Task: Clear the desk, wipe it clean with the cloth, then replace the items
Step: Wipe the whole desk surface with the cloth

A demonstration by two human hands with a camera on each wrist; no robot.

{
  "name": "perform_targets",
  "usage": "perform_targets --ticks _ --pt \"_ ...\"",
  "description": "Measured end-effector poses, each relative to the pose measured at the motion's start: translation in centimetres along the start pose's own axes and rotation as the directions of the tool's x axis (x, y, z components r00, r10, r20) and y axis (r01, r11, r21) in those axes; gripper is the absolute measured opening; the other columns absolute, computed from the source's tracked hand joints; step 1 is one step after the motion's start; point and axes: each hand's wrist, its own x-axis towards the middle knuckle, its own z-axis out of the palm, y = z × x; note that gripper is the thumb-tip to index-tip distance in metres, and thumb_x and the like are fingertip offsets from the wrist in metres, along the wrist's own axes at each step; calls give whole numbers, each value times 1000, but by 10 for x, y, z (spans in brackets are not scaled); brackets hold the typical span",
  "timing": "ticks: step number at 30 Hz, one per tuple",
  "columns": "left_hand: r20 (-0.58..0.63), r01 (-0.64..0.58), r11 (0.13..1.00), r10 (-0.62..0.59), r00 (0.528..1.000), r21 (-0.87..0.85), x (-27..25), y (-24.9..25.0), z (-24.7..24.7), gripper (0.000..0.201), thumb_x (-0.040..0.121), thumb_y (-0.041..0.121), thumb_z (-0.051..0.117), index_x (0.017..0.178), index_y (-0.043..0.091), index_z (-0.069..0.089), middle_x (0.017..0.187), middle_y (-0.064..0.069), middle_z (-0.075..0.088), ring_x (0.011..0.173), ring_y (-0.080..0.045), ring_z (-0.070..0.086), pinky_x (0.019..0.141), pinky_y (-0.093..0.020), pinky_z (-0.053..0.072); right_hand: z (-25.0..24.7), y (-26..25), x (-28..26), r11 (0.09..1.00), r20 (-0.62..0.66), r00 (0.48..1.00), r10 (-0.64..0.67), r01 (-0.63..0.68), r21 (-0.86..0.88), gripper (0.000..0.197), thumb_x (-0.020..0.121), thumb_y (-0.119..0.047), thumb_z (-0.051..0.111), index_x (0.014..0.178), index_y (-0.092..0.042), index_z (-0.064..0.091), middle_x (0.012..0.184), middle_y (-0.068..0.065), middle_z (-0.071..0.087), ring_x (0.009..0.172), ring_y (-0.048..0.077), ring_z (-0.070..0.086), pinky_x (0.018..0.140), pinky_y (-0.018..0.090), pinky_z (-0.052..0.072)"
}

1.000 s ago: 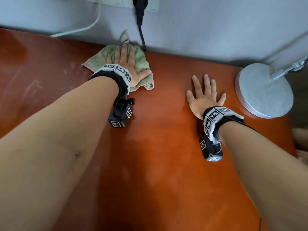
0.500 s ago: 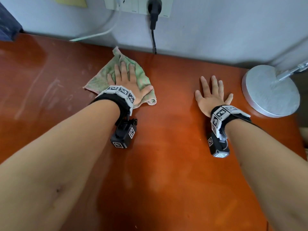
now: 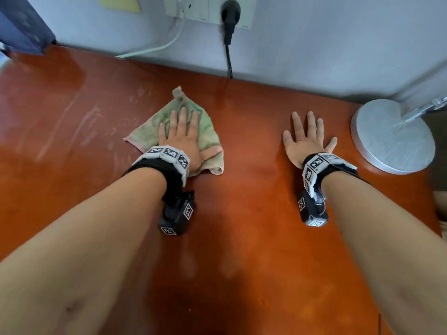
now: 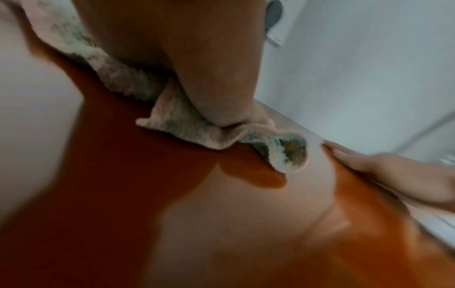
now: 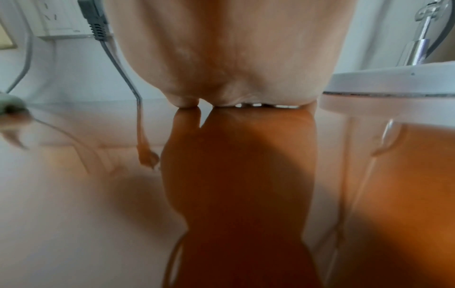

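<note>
A green cloth with a pink edge (image 3: pixel 208 131) lies on the red-brown desk (image 3: pixel 242 238), a little in front of the wall. My left hand (image 3: pixel 181 134) presses flat on it, fingers straight and pointing at the wall. In the left wrist view the cloth (image 4: pixel 172 126) bunches under the heel of my left hand (image 4: pixel 197 68), one corner curled up. My right hand (image 3: pixel 306 139) rests flat on the bare desk to the right, fingers spread, holding nothing. The right wrist view shows the heel of my right hand (image 5: pixel 234 58) down on the glossy desk (image 5: pixel 74 214).
A round silver lamp base (image 3: pixel 393 136) stands at the right edge, close to my right hand, with its metal stem (image 5: pixel 418 48) rising behind. A black plug (image 3: pixel 231 18) and cable hang from the wall socket. A dark blue object (image 3: pixel 21 25) stands at far left. Wet smears (image 3: pixel 79 124) streak the desk.
My left hand has dragged the cloth back from the wall towards me. The right hand has stayed flat in the same spot.
</note>
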Motion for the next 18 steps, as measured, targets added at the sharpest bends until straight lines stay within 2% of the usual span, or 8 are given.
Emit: perform_targets --ticks 3,5,10,15,18 --pt "4 133 990 -133 991 -51 -8 -41 -8 103 76 84 25 151 25 -15 157 -1 -23 145 -21 -19 118 -47 -8 2 -3 0 1000 -9 1000 4 -4 -11 58 98 -53 16 150 -46 -8 159 -11 -24 146 14 -23 114 58 -13" --pt "2 177 983 -177 984 -57 -13 -47 -7 102 78 82 25 151 24 -15 157 -2 -23 145 -23 -19 118 -48 -7 3 -3 0 1000 -12 1000 4 -4 -11 58 98 -52 15 150 -46 -8 159 -10 -24 146 15 -23 114 59 -13" --pt "-14 277 957 -279 960 -79 -19 -11 3 103 79 81 27 151 21 -15 157 -5 -23 144 -29 -20 116 -55 -8 3 -3 -2 1000 -29 1000 -9 9 2 59 98 -50 16 152 -43 -6 160 -8 -21 146 17 -23 114 58 -13" --pt "2 41 999 -41 999 -21 -28 57 17 106 75 85 22 150 21 -17 156 -7 -25 144 -30 -22 114 -56 -9 5 -7 -18 994 -104 990 -97 90 -67 58 98 -49 13 152 -42 -6 160 -5 -21 145 18 -25 113 57 -17" --pt "0 -11 1000 11 1000 -1 -37 78 28 104 75 86 19 151 23 -16 157 -5 -24 144 -28 -22 115 -55 -8 9 -10 -34 990 -83 987 -135 131 -54 58 98 -52 13 151 -44 -8 160 -6 -23 145 18 -26 113 58 -17"
